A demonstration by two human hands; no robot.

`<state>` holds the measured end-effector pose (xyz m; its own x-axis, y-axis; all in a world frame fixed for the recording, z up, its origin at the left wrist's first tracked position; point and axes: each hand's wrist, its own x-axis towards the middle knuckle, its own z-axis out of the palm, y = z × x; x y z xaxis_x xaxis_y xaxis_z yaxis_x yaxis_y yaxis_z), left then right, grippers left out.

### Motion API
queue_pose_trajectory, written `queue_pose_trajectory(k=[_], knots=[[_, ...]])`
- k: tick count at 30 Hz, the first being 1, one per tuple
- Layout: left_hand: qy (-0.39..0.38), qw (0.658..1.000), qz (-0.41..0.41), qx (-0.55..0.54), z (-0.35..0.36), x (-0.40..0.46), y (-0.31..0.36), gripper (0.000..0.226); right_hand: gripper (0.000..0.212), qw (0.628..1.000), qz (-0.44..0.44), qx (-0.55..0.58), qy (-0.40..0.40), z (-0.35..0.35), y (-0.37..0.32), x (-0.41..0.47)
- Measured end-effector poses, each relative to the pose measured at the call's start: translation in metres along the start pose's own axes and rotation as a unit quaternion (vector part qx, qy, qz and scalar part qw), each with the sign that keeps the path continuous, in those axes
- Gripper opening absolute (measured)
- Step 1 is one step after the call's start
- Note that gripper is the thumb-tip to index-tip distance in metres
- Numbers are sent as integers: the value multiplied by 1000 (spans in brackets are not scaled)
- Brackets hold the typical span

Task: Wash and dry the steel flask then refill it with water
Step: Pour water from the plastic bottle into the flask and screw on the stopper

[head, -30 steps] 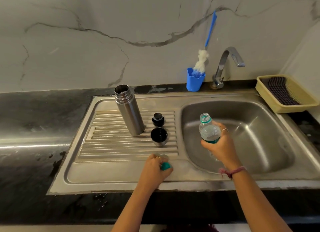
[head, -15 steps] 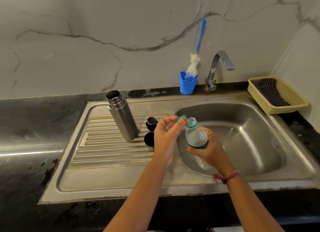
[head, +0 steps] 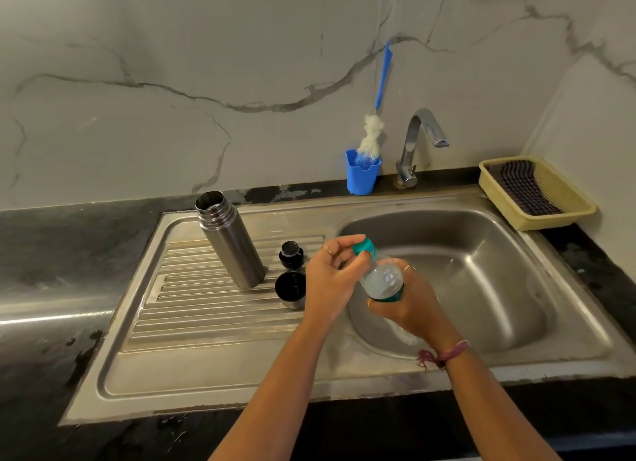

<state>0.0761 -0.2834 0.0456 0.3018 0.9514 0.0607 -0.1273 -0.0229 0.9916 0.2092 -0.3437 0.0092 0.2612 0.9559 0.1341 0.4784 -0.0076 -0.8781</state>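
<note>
The steel flask (head: pixel 229 240) stands upright and uncapped on the ribbed drainboard (head: pixel 192 309). Beside it sit its black stopper (head: pixel 291 254) and its steel cup lid (head: pixel 289 289), mouth up. My right hand (head: pixel 411 304) grips a clear plastic water bottle (head: pixel 383 281) over the left edge of the sink basin (head: pixel 481 271). My left hand (head: pixel 330 273) pinches the teal bottle cap (head: pixel 364 246), which sits on the bottle's neck.
A blue bottle brush (head: pixel 373 130) stands in a blue holder (head: pixel 362 173) by the wall. The tap (head: pixel 418 143) is behind the basin. At the right, a yellow basket (head: pixel 537 193) holds a dark striped cloth. Black counter surrounds the sink.
My left hand picked the teal cap off the drainboard front, carried it up to the bottle, and now holds it on the bottle's neck. The bottle moved slightly left.
</note>
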Motion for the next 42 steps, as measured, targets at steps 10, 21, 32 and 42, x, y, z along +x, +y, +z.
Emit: queue_pose_trajectory(k=[10,21,32,42], knots=[[-81,996,-5,-36,6,10,13,26,36,995,5,36,-93,-17,-18,4],[-66,996,-31,-48,21,22,16,26,42,987,-5,80,-140,-36,-22,9],[-203,975,-22,-90,17,24,18,45,53,969,22,145,-200,-61,-16,4],[-113,993,-5,-17,29,23,21,31,54,976,13,121,-180,-61,-21,11]])
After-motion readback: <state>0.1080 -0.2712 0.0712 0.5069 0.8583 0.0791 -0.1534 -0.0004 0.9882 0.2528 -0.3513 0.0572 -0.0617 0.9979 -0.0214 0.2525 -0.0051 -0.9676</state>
